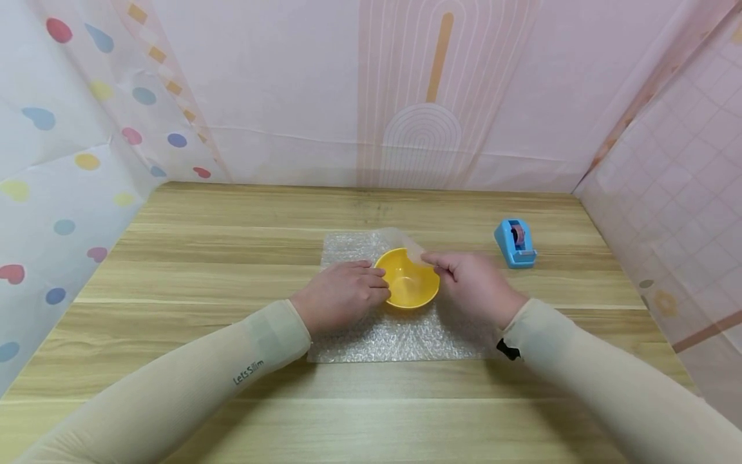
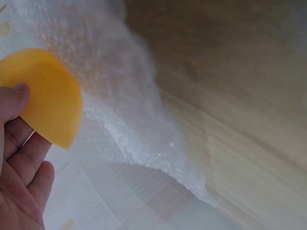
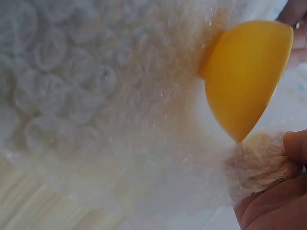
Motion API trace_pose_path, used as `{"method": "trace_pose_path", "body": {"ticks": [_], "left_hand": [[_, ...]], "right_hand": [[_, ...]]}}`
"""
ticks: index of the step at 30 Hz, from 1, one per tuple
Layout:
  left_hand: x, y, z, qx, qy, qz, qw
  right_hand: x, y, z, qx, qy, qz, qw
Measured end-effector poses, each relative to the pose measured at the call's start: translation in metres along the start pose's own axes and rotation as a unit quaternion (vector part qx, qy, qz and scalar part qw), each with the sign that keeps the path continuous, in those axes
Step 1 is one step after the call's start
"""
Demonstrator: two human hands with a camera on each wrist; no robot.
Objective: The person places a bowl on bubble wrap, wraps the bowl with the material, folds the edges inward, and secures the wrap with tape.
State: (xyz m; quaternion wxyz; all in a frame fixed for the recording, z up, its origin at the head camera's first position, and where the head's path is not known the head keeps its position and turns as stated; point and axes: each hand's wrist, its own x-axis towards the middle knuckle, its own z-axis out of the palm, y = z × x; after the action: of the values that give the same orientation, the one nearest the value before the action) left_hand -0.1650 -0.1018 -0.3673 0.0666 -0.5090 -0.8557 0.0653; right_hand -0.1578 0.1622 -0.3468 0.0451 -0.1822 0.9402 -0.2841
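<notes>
A yellow bowl (image 1: 408, 291) stands upright on a sheet of clear bubble wrap (image 1: 394, 341) in the middle of the table. My left hand (image 1: 343, 295) holds the bowl at its left side; in the left wrist view the thumb lies against the yellow bowl (image 2: 55, 98) with fingers beyond it. At the bowl's right, my right hand (image 1: 476, 283) pinches a far part of the wrap, lifted over the back right of the rim. The right wrist view shows bunched bubble wrap (image 3: 261, 160) between thumb and fingers, just below the bowl (image 3: 249, 72).
A blue tape dispenser (image 1: 516, 243) with a roll of pinkish tape stands to the right, beyond my right hand. The wooden table (image 1: 232, 258) is bounded by patterned sheets at the back (image 1: 278, 84) and on both sides.
</notes>
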Motion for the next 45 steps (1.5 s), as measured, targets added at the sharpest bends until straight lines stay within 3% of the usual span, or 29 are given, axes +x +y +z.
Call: {"method": "trace_pose_path", "body": {"ticks": [10,20,29,35,42,45], "left_hand": [[0.001,0.001,0.000,-0.001,0.002,-0.002,1.0000],[0.001,0.001,0.001,-0.009,0.014,0.000,0.9999],[0.000,0.002,0.002,-0.004,0.066,-0.001,0.9978],[-0.001,0.001,0.003,-0.034,0.091,-0.016,0.9952],[-0.001,0.002,0.003,-0.064,0.095,-0.024,0.9932],[0.001,0.003,0.002,-0.064,0.077,-0.021,0.9947]], "right_hand": [[-0.006,-0.006,0.011,-0.063,0.004,-0.077,0.9950],[-0.008,-0.009,0.017,-0.112,-0.027,-0.085,0.9897],[-0.009,-0.009,0.019,-0.118,-0.038,-0.087,0.9885],[-0.008,-0.010,0.020,-0.116,-0.046,-0.087,0.9884],[-0.008,-0.011,0.019,-0.122,-0.062,-0.090,0.9865],[-0.008,-0.011,0.019,-0.128,-0.065,-0.100,0.9845]]}}
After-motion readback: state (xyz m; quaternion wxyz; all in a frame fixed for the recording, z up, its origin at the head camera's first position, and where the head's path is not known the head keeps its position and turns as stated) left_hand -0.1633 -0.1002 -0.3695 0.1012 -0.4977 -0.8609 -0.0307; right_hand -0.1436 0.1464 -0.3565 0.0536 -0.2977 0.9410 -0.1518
